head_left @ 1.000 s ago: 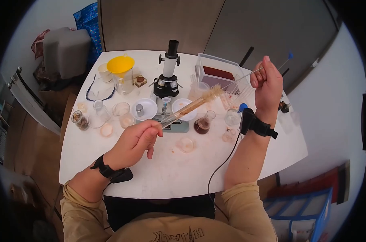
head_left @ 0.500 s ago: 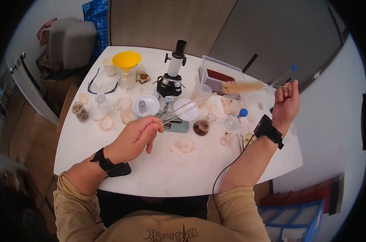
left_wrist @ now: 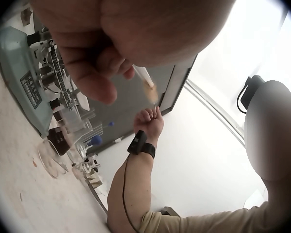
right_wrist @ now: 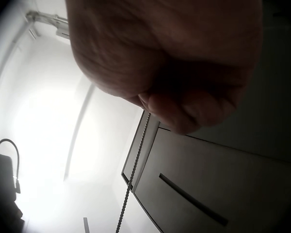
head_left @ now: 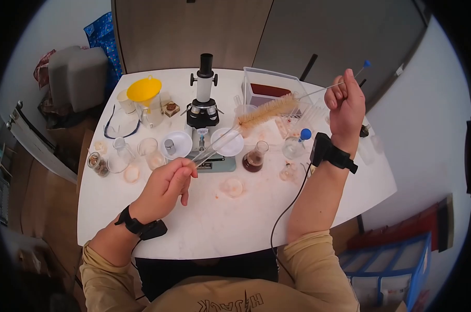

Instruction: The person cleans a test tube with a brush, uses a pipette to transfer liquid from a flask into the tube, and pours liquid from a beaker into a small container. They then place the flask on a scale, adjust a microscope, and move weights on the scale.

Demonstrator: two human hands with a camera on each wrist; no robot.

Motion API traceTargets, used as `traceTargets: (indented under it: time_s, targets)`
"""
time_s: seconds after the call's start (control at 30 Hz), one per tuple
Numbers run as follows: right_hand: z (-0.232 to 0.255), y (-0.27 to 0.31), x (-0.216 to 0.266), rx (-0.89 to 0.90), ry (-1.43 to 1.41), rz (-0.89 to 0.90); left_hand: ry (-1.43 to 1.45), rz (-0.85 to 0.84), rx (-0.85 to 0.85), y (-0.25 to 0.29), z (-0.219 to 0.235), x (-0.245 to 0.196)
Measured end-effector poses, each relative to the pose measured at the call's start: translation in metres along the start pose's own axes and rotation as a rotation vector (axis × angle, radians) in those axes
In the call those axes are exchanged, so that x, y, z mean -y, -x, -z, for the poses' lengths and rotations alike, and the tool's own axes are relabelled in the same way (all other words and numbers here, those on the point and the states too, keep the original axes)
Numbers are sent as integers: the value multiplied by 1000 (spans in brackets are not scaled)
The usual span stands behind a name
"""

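The left hand [head_left: 165,187] grips a clear glass tube [head_left: 214,148] near its lower end, the tube slanting up to the right. The right hand [head_left: 346,106] pinches the thin wire handle of a bristle brush [head_left: 269,112]. The brush's tan bristles meet the tube's upper mouth, with most of them outside it; how far the tip reaches in is hard to tell. In the left wrist view the brush [left_wrist: 150,91] lies between the tube and the right hand [left_wrist: 149,124]. A twisted wire [right_wrist: 136,167] runs from the right fingers in the right wrist view.
A microscope [head_left: 203,99] stands at the back, beside a yellow funnel [head_left: 144,90] and a clear bin [head_left: 273,78]. Nearer are a balance [head_left: 222,164], a flask of dark liquid [head_left: 254,158], a blue-topped flask [head_left: 295,148], a jar [head_left: 97,164] and safety goggles [head_left: 122,125].
The brush was inside the tube, came fully out to the right half a second ago, and is now back at the tube's mouth. The right hand has moved back leftward; both hands keep their grips.
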State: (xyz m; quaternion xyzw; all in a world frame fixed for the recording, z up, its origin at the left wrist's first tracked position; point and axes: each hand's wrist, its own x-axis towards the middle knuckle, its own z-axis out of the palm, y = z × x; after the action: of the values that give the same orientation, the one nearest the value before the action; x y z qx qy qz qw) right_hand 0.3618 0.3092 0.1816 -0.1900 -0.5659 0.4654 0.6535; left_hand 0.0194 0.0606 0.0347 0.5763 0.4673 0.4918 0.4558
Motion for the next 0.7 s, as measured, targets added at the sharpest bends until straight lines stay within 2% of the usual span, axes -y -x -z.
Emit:
traceTargets:
  time_s: [0.7]
  targets:
    - [3,0,0,44,-2,-42,-32,-44,27,0,3,-1]
